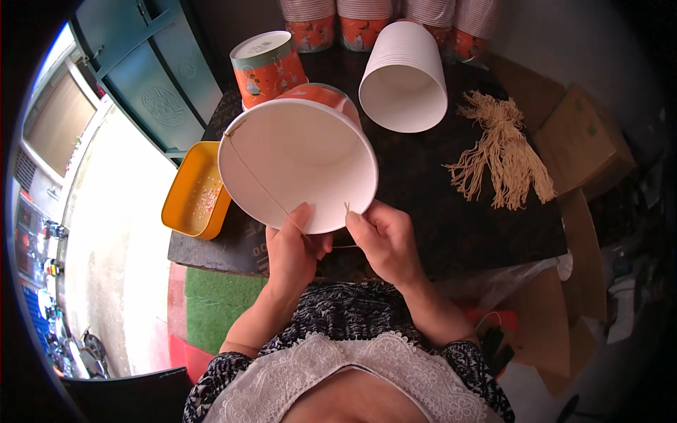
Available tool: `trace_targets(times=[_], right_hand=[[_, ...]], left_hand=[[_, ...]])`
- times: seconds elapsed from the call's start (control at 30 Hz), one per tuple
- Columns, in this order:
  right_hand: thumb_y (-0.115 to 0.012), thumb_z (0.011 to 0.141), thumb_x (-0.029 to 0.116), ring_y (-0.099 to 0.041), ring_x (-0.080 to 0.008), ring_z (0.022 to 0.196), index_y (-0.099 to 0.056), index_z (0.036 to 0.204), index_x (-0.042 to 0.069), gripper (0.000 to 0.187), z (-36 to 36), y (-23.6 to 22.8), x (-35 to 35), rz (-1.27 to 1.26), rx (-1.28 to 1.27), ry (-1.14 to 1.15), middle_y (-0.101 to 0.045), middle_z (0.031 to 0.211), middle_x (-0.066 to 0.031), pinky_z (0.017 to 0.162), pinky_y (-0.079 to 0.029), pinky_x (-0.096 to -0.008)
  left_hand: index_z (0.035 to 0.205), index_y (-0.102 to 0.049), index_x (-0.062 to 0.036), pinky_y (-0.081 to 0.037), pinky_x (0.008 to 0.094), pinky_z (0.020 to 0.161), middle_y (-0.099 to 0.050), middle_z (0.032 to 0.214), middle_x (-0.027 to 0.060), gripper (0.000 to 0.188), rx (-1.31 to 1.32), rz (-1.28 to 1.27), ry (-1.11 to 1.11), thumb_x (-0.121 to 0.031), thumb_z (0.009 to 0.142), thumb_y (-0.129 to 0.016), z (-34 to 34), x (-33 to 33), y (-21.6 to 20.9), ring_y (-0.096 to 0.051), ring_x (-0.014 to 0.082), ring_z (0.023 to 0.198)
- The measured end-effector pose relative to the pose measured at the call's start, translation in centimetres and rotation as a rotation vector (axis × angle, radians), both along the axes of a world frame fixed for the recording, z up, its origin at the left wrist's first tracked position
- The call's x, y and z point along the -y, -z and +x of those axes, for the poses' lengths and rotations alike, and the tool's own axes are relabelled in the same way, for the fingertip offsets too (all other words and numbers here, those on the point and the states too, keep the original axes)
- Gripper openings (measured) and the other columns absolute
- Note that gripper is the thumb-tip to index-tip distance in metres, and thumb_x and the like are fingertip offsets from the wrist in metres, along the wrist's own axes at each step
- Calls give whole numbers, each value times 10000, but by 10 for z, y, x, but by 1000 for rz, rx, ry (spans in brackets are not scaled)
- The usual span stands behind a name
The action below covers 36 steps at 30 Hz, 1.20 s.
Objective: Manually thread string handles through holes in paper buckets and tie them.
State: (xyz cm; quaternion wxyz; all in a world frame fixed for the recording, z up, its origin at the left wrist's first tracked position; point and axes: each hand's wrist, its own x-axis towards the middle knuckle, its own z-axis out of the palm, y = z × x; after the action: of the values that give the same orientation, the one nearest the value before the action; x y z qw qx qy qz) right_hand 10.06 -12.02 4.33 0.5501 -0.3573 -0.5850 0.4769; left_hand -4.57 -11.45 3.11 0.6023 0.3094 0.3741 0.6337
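A large paper bucket [303, 151], white inside and orange outside, is tilted with its mouth toward me. A thin beige string [262, 185] is fixed at its upper left rim and runs across the opening to my left hand [290, 248]. That hand is closed on the near rim, thumb inside, with the string under it. Right of it, my right hand [386, 243] pinches a short string end [347, 207] at the rim. Part of the string shows below the bucket between my hands. Whether the string passes through a hole by my right thumb is hidden.
Left of the bucket sits a yellow tray [182, 190] holding small pale bits. Behind are an upturned orange bucket [269, 76], a white bucket on its side [405, 88] and wrapped bucket stacks [364, 28]. A bundle of beige strings [502, 151] lies right, near cardboard boxes [589, 144].
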Motion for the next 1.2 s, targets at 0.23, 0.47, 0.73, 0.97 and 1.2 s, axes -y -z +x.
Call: trace_targets(times=[0.23,0.47,0.73,0.97,1.2], right_hand=[[-574,931,106,-372,-3,577,-567,711,-26,258,-4,8,-10,59,130,225,-460,593,70,470,-290,-229],[-579,917,97,-376,-29,501,-547,682,-41,274,-3,9,-15,95,145,356,-444,480,-50,420,-310,-276],[-582,916,98,-383,-32,511,-558,705,-45,256,-6,9,-18,101,177,312,-459,496,-99,427,-327,-281],[-578,906,93,-525,-131,495,-555,733,-51,227,-5,12,-30,171,274,255,-532,579,-202,455,-385,-334],[-562,909,112,-613,-331,577,-562,786,-59,211,2,9,-59,161,410,126,-566,665,-243,501,-421,-375]], left_hand=[[1046,-548,31,-476,278,449,-638,768,153,286,-11,19,46,-236,942,-555,0,-2,-4,-600,195,549],[663,-635,25,-534,342,656,-667,830,209,448,73,3,474,-353,902,-631,-20,7,28,-620,218,613],[860,-659,47,-395,220,528,-645,817,100,486,-102,288,558,-383,704,-822,-27,11,-13,-546,102,588],[924,-624,0,-409,252,526,-604,911,53,394,-880,670,218,-248,710,-842,-32,-14,-39,-522,98,585],[960,-630,27,-500,359,768,-652,939,159,140,-1172,640,67,-3,837,-568,-26,-51,-27,-638,305,838]])
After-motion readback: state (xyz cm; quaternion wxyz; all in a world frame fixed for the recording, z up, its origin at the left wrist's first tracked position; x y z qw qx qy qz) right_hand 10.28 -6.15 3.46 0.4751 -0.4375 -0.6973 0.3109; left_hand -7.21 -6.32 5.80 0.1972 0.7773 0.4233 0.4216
